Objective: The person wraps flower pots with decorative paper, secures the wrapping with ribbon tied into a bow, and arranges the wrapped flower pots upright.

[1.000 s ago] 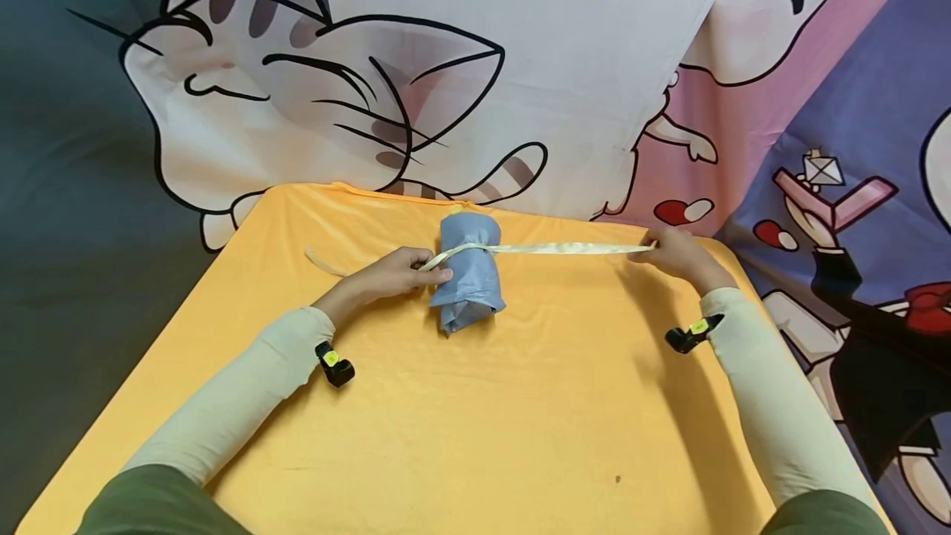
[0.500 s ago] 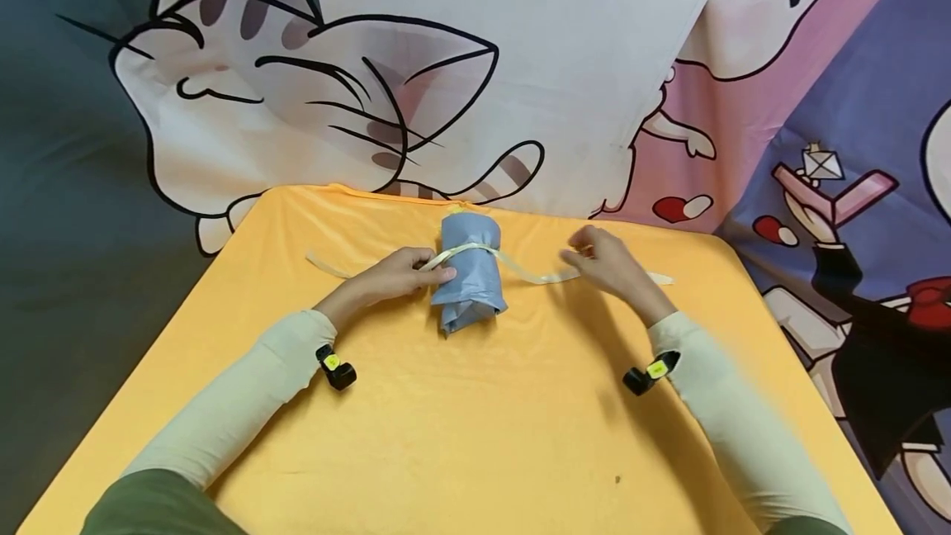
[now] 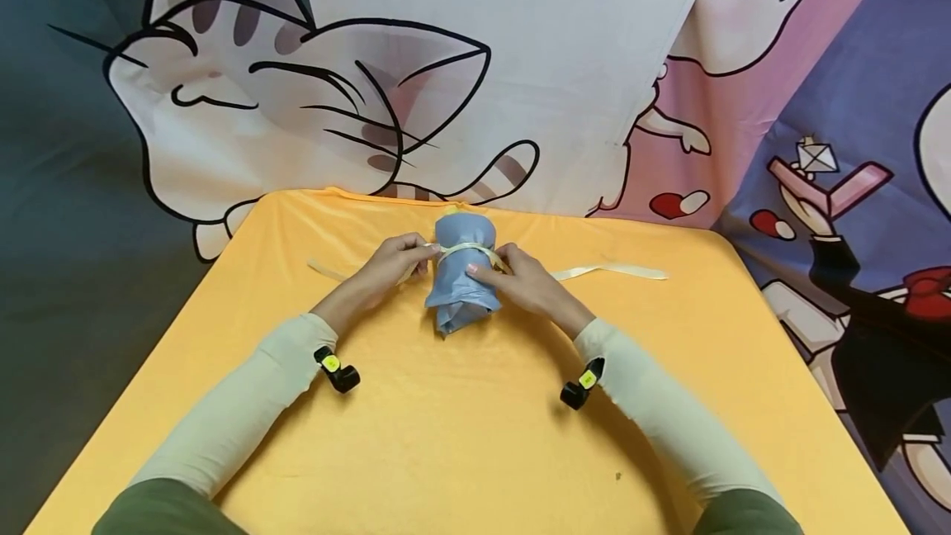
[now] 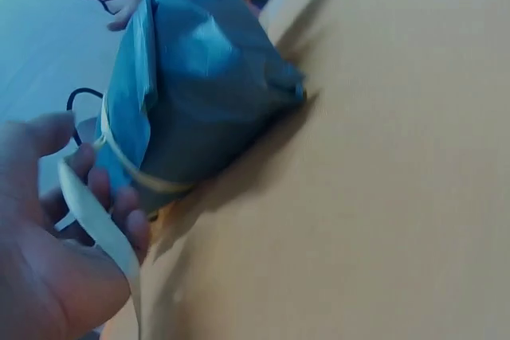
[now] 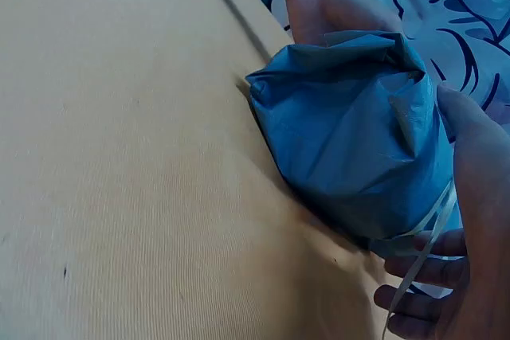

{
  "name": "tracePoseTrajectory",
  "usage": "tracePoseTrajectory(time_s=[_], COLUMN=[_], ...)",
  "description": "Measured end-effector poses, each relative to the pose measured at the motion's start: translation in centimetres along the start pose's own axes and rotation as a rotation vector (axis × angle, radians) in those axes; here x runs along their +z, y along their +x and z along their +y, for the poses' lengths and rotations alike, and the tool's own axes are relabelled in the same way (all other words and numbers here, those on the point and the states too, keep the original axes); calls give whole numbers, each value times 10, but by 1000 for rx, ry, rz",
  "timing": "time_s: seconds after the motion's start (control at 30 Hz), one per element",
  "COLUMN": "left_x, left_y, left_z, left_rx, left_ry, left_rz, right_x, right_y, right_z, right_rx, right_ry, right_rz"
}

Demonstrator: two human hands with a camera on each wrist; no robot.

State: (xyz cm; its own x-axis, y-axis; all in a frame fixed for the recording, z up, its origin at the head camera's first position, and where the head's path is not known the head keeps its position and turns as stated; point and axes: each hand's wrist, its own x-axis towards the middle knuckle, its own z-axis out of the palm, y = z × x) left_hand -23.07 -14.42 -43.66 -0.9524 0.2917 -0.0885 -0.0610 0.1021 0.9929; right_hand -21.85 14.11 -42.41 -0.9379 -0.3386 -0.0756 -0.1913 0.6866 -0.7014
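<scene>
A blue-wrapped bundle lies on the yellow cloth, a cream ribbon passing round its middle. At its left side my left hand pinches the ribbon close to the wrapping. In the left wrist view, the ribbon's tail hangs across the fingers of that hand. My right hand is at the bundle's right side, thumb against the wrapping. The right wrist view shows its fingers loosely bent and spread from the thumb, with the ribbon strand running across them. The bundle's folded end faces the wrist cameras.
The yellow tablecloth spreads beneath both arms. One ribbon end lies on it at the right, another at the left. Cartoon-printed curtains hang behind the table.
My right hand has let go of the ribbon's right end and moved left to the bundle. That end dropped onto the cloth. My left hand has shifted slightly up along the ribbon.
</scene>
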Motion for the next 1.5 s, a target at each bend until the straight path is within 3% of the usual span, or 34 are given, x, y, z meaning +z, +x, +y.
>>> tracePoseTrajectory(time_s=[0.2,0.4,0.6,0.77,0.9,1.0,1.17,1.33,1.5], left_x=[11,18,21,25,29,33,38,43,47], left_y=[1,-1,-2,0,3,4,5,7,8], left_z=[2,3,3,2,3,4,4,1,2], left_rx=[52,147,172,195,178,163,168,253,286], left_ry=[-331,-433,-392,-398,-354,-304,-183,-45,18], left_rz=[95,101,125,49,5,10,21,47,114], right_x=[6,8,8,7,8,9,8,7,5], right_y=[3,5,4,3,2,1,-1,-2,-1], right_z=[-3,-6,-6,-5,-4,-2,-1,-1,0], right_rx=[55,98,119,123,34,-60,-141,-151,-127], right_ry=[15,16,9,41,104,118,35,2,1], right_rz=[-13,-39,-54,-55,-23,-4,14,7,-1])
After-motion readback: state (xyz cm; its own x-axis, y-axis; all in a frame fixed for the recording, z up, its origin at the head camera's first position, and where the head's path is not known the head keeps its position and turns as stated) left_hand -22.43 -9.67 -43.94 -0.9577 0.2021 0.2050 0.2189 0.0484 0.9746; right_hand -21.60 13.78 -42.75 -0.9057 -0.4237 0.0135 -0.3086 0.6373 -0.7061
